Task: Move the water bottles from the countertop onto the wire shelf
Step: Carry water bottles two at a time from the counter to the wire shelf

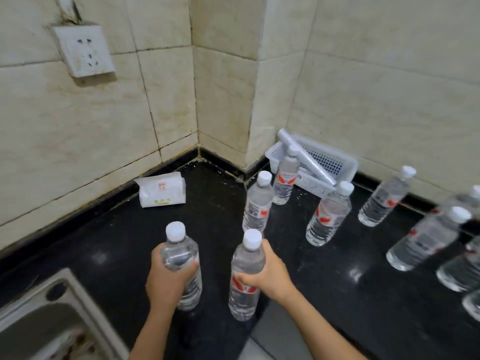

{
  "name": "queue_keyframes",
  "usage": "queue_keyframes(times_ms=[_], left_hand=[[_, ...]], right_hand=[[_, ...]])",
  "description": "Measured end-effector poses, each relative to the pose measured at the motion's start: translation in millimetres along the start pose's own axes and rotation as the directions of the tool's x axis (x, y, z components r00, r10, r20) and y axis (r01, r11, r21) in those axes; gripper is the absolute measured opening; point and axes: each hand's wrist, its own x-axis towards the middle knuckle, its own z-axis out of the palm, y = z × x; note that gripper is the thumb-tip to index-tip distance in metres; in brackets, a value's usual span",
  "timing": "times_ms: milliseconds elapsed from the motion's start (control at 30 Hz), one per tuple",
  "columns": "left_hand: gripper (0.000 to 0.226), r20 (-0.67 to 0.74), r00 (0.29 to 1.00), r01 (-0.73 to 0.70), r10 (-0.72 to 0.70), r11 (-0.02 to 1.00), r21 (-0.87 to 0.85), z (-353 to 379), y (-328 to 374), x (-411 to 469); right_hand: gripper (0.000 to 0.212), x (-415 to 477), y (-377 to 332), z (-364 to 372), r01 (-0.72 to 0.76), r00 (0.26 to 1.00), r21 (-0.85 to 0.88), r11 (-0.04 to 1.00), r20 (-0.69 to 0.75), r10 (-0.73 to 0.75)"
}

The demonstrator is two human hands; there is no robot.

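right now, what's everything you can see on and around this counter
held water bottles: 2, clear with white caps, one in each hand
standing water bottles: at least 7, clear, on the right part; some blurred at the edge
countertop: 1, black
basket: 1, white, tilted by the right wall, with a white tube across it
tissue pack: 1, white, near the corner
wall socket: 1, white, left wall
sink: 1, metal, lower left
hands: left hand, right hand, each shut on a bottle
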Motion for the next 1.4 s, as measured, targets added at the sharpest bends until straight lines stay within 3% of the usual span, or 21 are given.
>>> queue_keyframes(times_ms=[133, 267, 400, 633, 900, 1000, 1200, 1400], left_hand=[[0.062, 0.199, 0.977, -0.079, 0.084, 0.996, -0.03, 52.7, 4.2, -87.9], [0.061, 0.424, 0.889, -0.167, 0.175, 0.984, -0.057, 105.9, 17.0, -182.2], [0.058, 0.634, 0.726, -0.234, 0.267, 0.962, -0.137, 149.0, 24.7, -280.4], [0.068, 0.878, 0.398, -0.252, 0.265, 0.952, -0.173, 192.3, 3.8, -414.6], [0.065, 0.952, 0.138, -0.329, 0.273, 0.919, -0.216, 246.6, 13.8, -503.2], [0.073, 0.96, 0.058, -0.296, 0.274, 0.923, -0.245, 273.2, 30.6, -533.6], [0.063, 0.955, -0.029, -0.228, 0.295, 0.928, -0.294, 358.2, 65.2, -587.2], [0.062, 0.934, -0.118, -0.292, 0.337, 0.887, -0.357, 442.5, 113.2, -624.9]], right_hand=[[0.049, -91.4, 43.2, -52.8, -0.097, 0.989, 0.022, 0.995, -0.111, 0.099], [0.047, -196.5, 79.4, -115.3, -0.162, 0.941, 0.003, 0.987, -0.301, 0.156], [0.054, -303.6, 111.3, -167.1, -0.237, 0.824, 0.02, 0.971, -0.525, 0.212], [0.053, -462.7, 157.0, -199.2, -0.336, 0.555, 0.169, 0.926, -0.759, 0.34], [0.058, -565.8, 197.1, -217.3, -0.387, 0.278, 0.33, 0.861, -0.848, 0.45], [0.058, -590.9, 205.4, -248.5, -0.369, 0.213, 0.366, 0.854, -0.861, 0.461], [0.057, -623.8, 218.6, -352.4, -0.331, 0.117, 0.337, 0.882, -0.912, 0.392], [0.062, -656.5, 230.1, -424.1, -0.373, 0.011, 0.372, 0.85, -0.914, 0.405]])
